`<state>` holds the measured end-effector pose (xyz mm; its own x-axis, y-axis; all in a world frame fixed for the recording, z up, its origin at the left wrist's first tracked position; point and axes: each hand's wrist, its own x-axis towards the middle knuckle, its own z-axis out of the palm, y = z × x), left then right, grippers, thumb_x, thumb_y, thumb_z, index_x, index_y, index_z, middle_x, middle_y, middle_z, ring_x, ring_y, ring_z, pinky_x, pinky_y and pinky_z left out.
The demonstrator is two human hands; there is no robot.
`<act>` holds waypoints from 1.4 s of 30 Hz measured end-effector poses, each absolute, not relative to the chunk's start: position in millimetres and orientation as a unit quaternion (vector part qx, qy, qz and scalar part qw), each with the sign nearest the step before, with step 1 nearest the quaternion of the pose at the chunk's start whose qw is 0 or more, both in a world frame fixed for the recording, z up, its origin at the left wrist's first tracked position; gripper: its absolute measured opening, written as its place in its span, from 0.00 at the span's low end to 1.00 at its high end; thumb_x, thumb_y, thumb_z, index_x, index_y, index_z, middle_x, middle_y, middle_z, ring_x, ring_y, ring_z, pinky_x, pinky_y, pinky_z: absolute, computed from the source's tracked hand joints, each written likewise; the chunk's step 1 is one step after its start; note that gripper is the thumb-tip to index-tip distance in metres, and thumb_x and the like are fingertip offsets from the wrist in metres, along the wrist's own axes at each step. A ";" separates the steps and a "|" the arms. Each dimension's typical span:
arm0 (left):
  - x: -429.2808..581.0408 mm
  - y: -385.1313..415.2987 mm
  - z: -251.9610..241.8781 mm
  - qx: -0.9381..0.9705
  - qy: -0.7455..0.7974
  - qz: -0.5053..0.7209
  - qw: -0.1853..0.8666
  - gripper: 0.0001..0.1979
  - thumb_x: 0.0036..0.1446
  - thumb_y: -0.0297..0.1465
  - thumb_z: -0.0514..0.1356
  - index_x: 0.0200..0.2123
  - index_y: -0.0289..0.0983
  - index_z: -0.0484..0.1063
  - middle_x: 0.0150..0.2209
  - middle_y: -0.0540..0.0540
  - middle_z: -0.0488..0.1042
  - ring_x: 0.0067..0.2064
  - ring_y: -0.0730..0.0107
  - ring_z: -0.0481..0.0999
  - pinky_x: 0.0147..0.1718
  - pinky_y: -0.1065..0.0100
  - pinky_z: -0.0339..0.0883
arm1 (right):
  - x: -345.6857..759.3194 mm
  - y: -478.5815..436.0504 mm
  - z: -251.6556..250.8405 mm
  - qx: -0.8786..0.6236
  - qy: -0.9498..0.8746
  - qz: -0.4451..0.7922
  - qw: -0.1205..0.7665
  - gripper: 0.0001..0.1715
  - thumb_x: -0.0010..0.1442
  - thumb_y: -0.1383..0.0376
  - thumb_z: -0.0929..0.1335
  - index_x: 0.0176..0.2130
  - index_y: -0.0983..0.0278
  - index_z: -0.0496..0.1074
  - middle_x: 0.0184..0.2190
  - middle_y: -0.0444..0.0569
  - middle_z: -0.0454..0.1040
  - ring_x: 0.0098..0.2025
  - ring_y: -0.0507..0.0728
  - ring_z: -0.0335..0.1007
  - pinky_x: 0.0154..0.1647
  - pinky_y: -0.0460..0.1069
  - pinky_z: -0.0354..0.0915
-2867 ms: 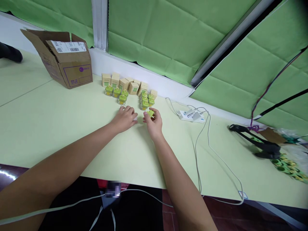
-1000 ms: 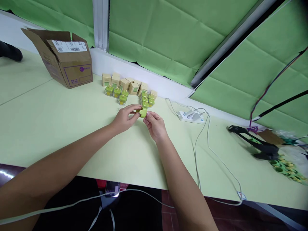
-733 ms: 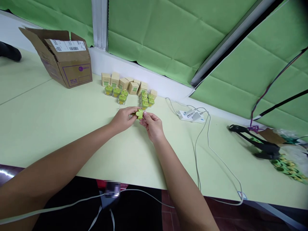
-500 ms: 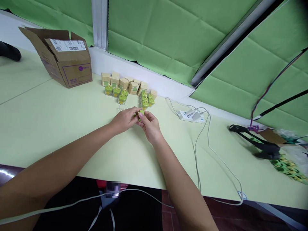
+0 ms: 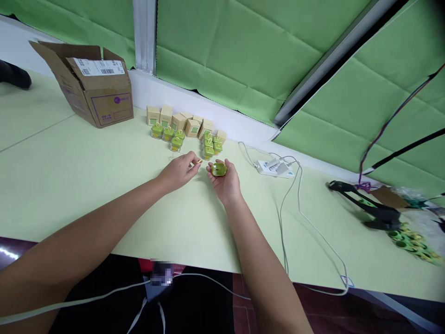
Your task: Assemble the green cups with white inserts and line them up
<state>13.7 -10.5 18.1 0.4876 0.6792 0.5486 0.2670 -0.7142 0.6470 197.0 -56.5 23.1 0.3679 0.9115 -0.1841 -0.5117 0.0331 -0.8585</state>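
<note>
My right hand (image 5: 225, 180) holds a small green lid (image 5: 219, 170) with its hollow underside turned up. Fingers curl round the lid's edges. To its left, my left hand (image 5: 181, 170) is closed in a pinch on a small pale piece (image 5: 199, 162), too small to make out fully. The two hands are apart, just above the table (image 5: 167, 222). Beyond them stand several clear jars with green lids (image 5: 176, 143), each lid with a pale loop on top. A clear object (image 5: 171, 157) shows partly behind my left hand.
Small cardboard boxes (image 5: 192, 128) line the wall behind the jars. A large open carton (image 5: 110, 99) stands at the back left. On the right are a power strip (image 5: 274, 168) with trailing white cables, a black frame-like object (image 5: 378, 211) and green parts (image 5: 410, 243).
My hands have moved apart. The green lid, earlier between both hands, now rests in my right hand with its underside up, while my left hand keeps a pinch on a small pale piece.
</note>
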 end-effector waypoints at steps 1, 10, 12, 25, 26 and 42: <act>13.9 -10.6 17.7 0.827 0.282 0.420 0.247 0.09 0.70 0.39 0.54 0.41 0.40 0.66 0.42 0.45 0.81 0.41 0.63 0.81 0.38 0.63 0.72 | 197.1 -56.1 21.9 -0.462 -0.221 0.517 0.686 0.14 0.57 0.56 0.72 0.40 0.62 0.72 0.36 0.49 0.80 0.36 0.54 0.78 0.36 0.47 0.76; 13.5 -6.8 13.4 0.826 0.266 0.436 0.240 0.12 0.65 0.39 0.61 0.48 0.39 0.71 0.43 0.45 0.79 0.41 0.65 0.78 0.43 0.63 0.72 | 198.4 -51.9 10.3 -0.507 -0.260 0.460 0.681 0.19 0.47 0.62 0.77 0.40 0.61 0.72 0.36 0.46 0.78 0.33 0.53 0.76 0.30 0.47 0.75; 13.5 -4.8 11.3 0.833 0.258 0.434 0.225 0.13 0.66 0.39 0.60 0.49 0.39 0.72 0.43 0.45 0.79 0.41 0.65 0.78 0.44 0.63 0.72 | 200.1 -50.6 8.5 -0.506 -0.262 0.454 0.686 0.19 0.47 0.63 0.76 0.39 0.61 0.72 0.35 0.46 0.78 0.32 0.52 0.76 0.30 0.46 0.74; 13.2 4.5 6.4 0.851 0.249 0.418 0.197 0.13 0.66 0.42 0.60 0.42 0.39 0.75 0.36 0.46 0.79 0.37 0.64 0.76 0.39 0.63 0.69 | 218.0 -37.5 -3.0 -0.575 -0.294 0.357 0.675 0.18 0.48 0.61 0.73 0.40 0.60 0.70 0.32 0.42 0.78 0.25 0.50 0.70 0.23 0.46 0.66; 13.5 5.1 5.6 0.854 0.247 0.416 0.193 0.12 0.65 0.42 0.60 0.41 0.39 0.75 0.35 0.46 0.78 0.37 0.64 0.75 0.38 0.64 0.68 | 218.6 -36.9 -3.4 -0.576 -0.296 0.361 0.672 0.17 0.48 0.61 0.73 0.40 0.61 0.70 0.31 0.42 0.78 0.24 0.50 0.69 0.23 0.46 0.66; 27.5 6.4 -9.0 0.885 0.207 0.403 0.106 0.11 0.66 0.39 0.59 0.41 0.38 0.75 0.34 0.45 0.78 0.39 0.62 0.78 0.39 0.64 0.69 | 222.7 -30.2 -6.9 -0.579 -0.345 0.371 0.638 0.19 0.47 0.59 0.71 0.40 0.63 0.71 0.31 0.43 0.78 0.24 0.50 0.69 0.23 0.47 0.66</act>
